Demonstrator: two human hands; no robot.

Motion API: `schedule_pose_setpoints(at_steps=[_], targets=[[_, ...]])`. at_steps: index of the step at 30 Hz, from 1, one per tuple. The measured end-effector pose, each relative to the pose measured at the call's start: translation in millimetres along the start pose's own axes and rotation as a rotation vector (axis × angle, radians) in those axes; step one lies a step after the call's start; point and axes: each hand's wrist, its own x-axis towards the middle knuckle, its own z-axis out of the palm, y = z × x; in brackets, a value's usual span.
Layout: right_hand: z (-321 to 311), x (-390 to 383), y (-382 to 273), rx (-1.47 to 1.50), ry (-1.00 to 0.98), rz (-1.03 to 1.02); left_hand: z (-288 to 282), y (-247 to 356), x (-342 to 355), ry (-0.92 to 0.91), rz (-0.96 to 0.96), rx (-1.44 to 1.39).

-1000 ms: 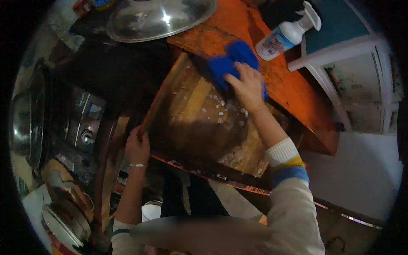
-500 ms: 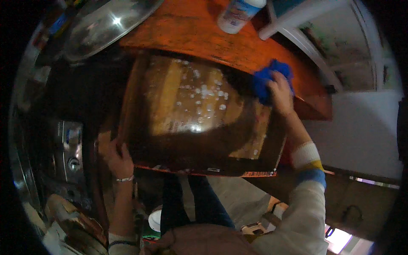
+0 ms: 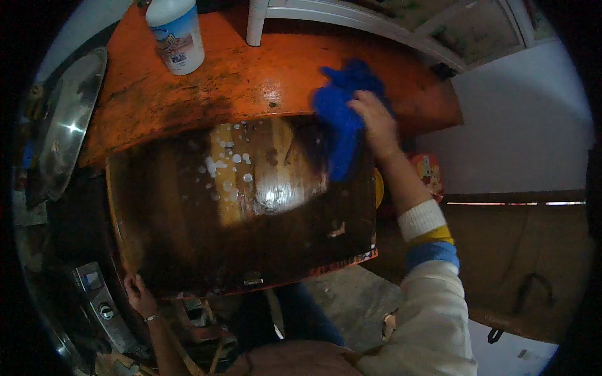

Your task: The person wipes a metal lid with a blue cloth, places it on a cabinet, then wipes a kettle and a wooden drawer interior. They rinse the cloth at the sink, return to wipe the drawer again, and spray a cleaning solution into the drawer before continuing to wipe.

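A dark, glossy wooden board [image 3: 188, 232] lies in front of me, with white foam spots [image 3: 229, 163] scattered over its middle. My right hand [image 3: 374, 124] is closed on a bunched blue cloth [image 3: 342, 116]. The cloth lies across the board's far right part and reaches over the orange surface behind it. At the near left corner, my left hand [image 3: 141, 296] grips the board's edge. Its fingertips curl at the rim, partly dim in shadow.
On the orange wooden surface [image 3: 251, 81] stands a white and blue bottle [image 3: 177, 41]. A round metal lid [image 3: 74, 125] leans at the far left, above a stove panel with a knob [image 3: 103, 307]. A white-framed cabinet [image 3: 351, 15] stands behind; a red patterned object [image 3: 427, 175] is beyond my right forearm.
My view has turned right, so bottle and lid appear farther left. The blue cloth is more spread out under my right hand. My left hand now holds the board's near left corner.
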Motion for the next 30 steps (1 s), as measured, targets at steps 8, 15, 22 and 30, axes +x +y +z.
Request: schedule_pose_setpoints(at_steps=[8,15,22,30], targets=[[-44.3,-56.9,125.3,0.141,-0.177,0.525,3.9,29.7,-4.9,0.064,-0.144,0.056],[16.3,41.2,-39.5,-0.207,-0.234,-0.249,-2.5,59.2,-3.3,0.105,-0.02,0.123],[70.7,183.2,-268.3,0.101,-0.163,-0.463,-7.3,58.4,-0.2,0.085,0.001,0.028],[92.7,87.0,-329.9,0.425,-0.364,-0.424,-3.2,47.2,-2.0,0.055,-0.035,0.026]])
